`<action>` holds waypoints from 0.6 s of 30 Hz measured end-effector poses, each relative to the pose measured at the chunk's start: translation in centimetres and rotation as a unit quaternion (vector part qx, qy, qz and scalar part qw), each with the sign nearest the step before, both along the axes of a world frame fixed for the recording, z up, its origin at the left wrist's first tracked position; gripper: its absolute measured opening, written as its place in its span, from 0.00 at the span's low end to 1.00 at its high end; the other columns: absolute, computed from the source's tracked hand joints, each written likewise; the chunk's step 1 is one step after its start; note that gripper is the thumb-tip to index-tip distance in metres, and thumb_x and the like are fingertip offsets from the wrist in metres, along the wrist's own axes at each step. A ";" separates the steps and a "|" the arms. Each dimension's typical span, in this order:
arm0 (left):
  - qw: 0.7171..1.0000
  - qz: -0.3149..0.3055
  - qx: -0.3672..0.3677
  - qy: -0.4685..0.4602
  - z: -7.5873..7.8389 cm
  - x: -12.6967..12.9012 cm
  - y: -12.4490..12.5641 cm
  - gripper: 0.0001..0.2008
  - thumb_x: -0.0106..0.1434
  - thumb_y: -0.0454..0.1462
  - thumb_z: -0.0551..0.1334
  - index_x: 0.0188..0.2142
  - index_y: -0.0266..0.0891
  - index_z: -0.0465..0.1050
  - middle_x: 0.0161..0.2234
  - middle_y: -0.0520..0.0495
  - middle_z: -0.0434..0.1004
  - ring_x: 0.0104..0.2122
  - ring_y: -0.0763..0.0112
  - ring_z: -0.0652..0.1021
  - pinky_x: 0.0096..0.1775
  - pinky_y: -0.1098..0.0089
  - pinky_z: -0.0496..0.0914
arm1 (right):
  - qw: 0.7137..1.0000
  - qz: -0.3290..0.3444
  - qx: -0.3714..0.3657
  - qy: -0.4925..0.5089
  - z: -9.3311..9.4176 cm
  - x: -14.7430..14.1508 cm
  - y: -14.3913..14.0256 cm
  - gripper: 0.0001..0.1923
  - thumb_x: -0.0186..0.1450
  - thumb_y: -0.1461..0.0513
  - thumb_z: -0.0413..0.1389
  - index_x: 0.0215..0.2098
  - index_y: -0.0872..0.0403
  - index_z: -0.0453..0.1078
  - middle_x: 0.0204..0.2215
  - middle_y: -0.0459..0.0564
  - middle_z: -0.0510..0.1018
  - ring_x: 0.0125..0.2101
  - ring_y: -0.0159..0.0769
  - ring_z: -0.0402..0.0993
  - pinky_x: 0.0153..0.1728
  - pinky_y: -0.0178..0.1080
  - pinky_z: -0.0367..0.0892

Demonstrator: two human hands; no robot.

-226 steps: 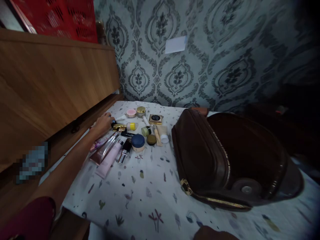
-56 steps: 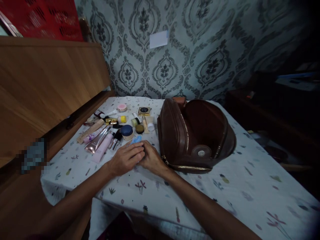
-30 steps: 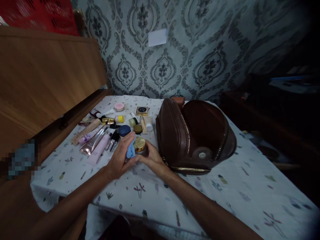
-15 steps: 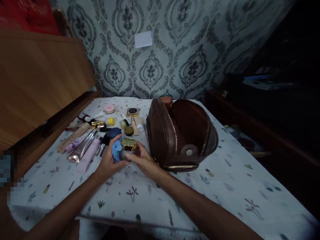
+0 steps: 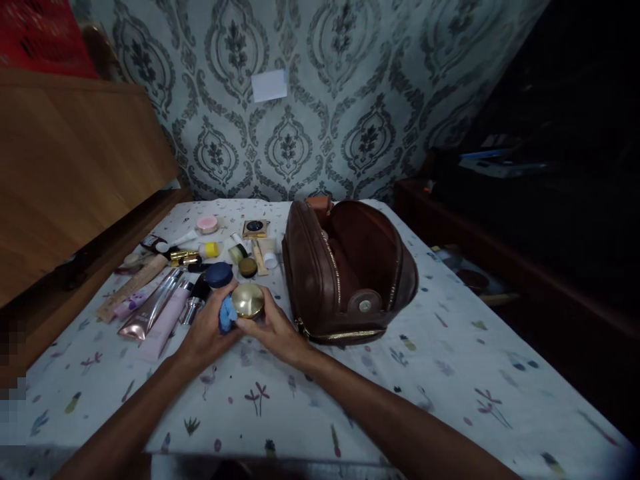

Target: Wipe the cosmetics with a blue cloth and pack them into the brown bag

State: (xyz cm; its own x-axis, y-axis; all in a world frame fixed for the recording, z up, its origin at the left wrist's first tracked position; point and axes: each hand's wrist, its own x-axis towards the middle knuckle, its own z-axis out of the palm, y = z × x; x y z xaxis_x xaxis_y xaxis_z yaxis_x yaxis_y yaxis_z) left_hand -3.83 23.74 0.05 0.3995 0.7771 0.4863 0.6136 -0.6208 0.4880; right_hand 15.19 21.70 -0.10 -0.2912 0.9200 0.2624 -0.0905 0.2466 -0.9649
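No lettering can be read (any print on the tubes [image 5: 166, 323] is too small).

Gold-topped jar [image 5: 248, 300]: I cannot see its base behind the right hand [image 5: 275, 331].
Blue cloth [image 5: 228, 313]: the left hand [image 5: 206, 331] covers part of it.
Red crate [image 5: 45, 40]: cut off, top left.

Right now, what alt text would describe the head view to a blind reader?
The left hand and right hand hold a gold-lidded jar, with a blue cloth in the left. Cosmetics lie beyond and left on the patterned tablecloth; an open brown bag stands to the right.
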 end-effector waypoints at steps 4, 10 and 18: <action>0.999 -0.001 0.020 0.047 -0.1 -0.6 0.4 0.26 0.65 0.43 0.62 0.60 0.41 0.60 0.57 0.40 0.73 0.57 0.57 0.75 0.57 0.58 0.71 | 0.996 -0.049 0.039 -0.060 -0.3 0.1 0.0 0.33 0.62 0.57 0.60 0.62 0.54 0.55 0.57 0.57 0.70 0.56 0.41 0.67 0.59 0.45 0.61; 0.997 0.001 0.024 0.073 0.4 -0.8 0.4 0.25 0.66 0.42 0.60 0.62 0.43 0.61 0.57 0.41 0.74 0.56 0.56 0.75 0.57 0.57 0.70 | 0.992 -0.070 0.053 -0.090 -0.8 0.3 0.3 0.35 0.64 0.57 0.59 0.65 0.54 0.52 0.61 0.58 0.66 0.61 0.42 0.63 0.63 0.46 0.58; 0.995 0.005 0.031 0.095 0.2 -1.2 0.7 0.20 0.68 0.44 0.59 0.57 0.42 0.66 0.50 0.41 0.78 0.48 0.57 0.80 0.46 0.61 0.76 | 0.983 -0.090 0.077 -0.138 -0.9 0.1 0.2 0.37 0.64 0.62 0.58 0.68 0.54 0.50 0.64 0.60 0.62 0.65 0.42 0.58 0.65 0.48 0.56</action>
